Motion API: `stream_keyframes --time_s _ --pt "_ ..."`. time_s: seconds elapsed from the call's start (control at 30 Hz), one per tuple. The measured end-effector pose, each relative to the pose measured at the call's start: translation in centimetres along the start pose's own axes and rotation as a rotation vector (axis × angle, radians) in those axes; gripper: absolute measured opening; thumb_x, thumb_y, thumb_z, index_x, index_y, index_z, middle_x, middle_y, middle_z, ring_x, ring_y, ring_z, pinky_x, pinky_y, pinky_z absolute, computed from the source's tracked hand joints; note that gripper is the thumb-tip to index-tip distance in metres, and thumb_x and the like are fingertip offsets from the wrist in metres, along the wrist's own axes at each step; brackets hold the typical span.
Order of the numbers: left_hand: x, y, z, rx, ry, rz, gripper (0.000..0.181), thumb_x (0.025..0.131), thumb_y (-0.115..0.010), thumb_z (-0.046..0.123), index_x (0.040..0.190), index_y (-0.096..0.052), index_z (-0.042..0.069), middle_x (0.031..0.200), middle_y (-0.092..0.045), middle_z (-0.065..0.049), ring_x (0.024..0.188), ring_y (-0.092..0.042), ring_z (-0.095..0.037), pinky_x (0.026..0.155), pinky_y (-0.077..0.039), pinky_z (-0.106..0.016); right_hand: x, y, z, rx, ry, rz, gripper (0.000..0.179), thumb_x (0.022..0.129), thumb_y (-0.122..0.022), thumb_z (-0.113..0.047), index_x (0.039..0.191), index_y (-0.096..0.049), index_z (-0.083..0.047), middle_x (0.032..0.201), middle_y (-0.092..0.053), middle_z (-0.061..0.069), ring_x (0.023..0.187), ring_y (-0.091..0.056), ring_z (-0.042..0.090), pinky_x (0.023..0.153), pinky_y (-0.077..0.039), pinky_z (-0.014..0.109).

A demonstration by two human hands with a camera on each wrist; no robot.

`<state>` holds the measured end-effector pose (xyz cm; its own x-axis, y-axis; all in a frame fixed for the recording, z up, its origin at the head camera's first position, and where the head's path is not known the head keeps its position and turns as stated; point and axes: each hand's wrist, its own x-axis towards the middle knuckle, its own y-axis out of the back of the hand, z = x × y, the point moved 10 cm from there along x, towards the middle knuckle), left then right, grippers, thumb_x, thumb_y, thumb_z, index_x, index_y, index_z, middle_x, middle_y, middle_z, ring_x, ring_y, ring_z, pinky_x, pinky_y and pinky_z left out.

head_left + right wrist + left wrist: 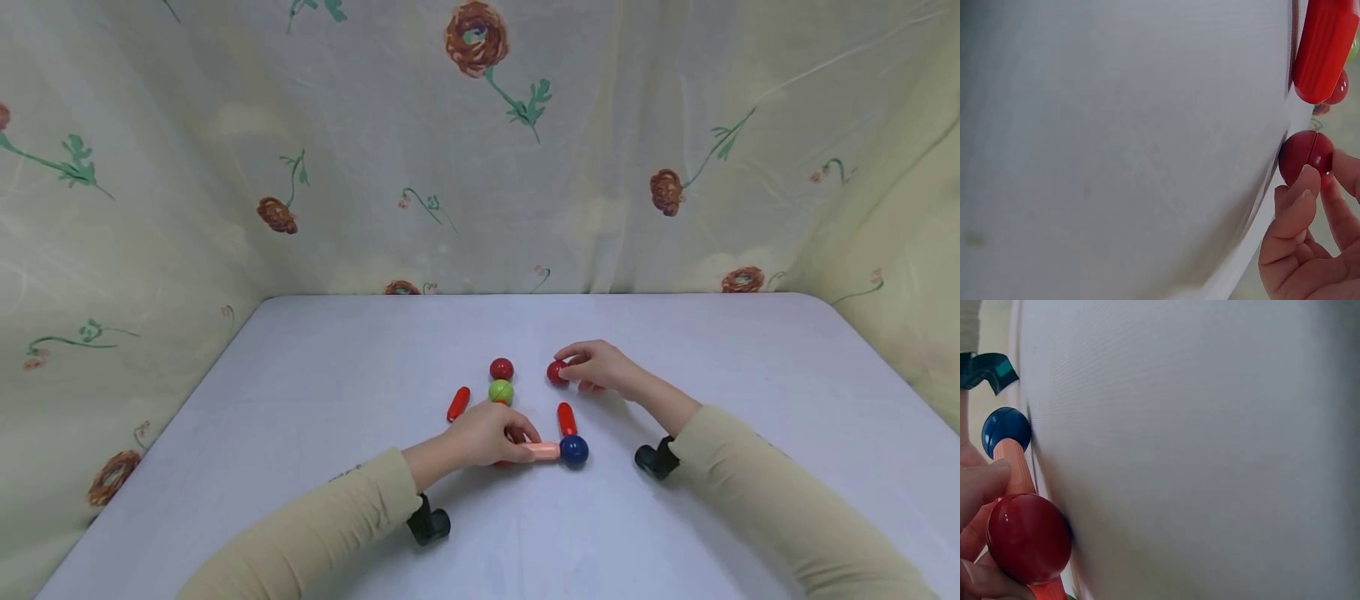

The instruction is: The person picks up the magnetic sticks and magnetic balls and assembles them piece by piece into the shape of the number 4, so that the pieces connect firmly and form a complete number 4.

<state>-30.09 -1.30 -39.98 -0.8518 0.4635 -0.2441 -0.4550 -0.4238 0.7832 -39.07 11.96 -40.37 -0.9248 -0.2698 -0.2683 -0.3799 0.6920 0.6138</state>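
My left hand (487, 433) holds a pink stick (543, 451) near its left end. A blue ball (573, 451) sits on the stick's right end. In the left wrist view the thumb lies on the pink stick, with fingers around a dark red ball (1029, 539) joined to its other end. My right hand (606, 368) pinches another red ball (1307, 158) at the table surface. A red stick (567, 419) extends from the blue ball toward the back. Behind the left hand are a green ball (501, 392) and a red ball (502, 368); part of the structure is hidden.
A loose red stick (458, 403) lies left of the green ball. The white table (360, 358) ends at a floral curtain (570, 208) behind. Black wrist cameras (430, 522) hang below both sleeves, close to the tabletop.
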Motion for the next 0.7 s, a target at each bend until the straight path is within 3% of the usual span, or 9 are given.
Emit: stream_keyframes --time_s 0.13,0.33,0.7 --pt "0.0 0.1 0.1 0.023 0.005 -0.003 0.018 0.078 -0.073 0.025 0.096 -0.071 0.023 0.074 -0.059 0.009 0.065 -0.052 -0.008 0.054 -0.044 -0.018 0.2 -0.2 0.2 -0.011 -0.008 -0.022 0.043 0.087 -0.06 -0.019 0.127 -0.051 -0.006 0.12 -0.053 0.02 0.067 -0.054 0.017 0.061 -0.047 0.021" --pt "0.4 0.4 1.0 0.046 0.032 0.006 0.033 0.075 -0.072 0.041 0.105 -0.068 0.027 0.082 -0.061 0.011 0.07 -0.053 -0.006 0.054 -0.044 -0.019 0.2 -0.4 0.4 -0.01 -0.012 -0.038 0.046 0.086 -0.061 -0.02 0.129 -0.049 -0.008 0.121 -0.053 0.02 0.071 -0.055 0.018 0.063 -0.047 0.022" --pt "1.7 -0.8 3.8 0.087 -0.102 0.01 0.028 0.08 -0.069 0.031 0.108 -0.069 0.025 0.083 -0.065 0.01 0.074 -0.052 -0.002 0.056 -0.043 -0.015 0.3 -0.4 0.6 0.011 -0.02 -0.038 0.04 0.086 -0.061 -0.02 0.123 -0.052 -0.007 0.115 -0.054 0.019 0.065 -0.053 0.017 0.058 -0.045 0.022"
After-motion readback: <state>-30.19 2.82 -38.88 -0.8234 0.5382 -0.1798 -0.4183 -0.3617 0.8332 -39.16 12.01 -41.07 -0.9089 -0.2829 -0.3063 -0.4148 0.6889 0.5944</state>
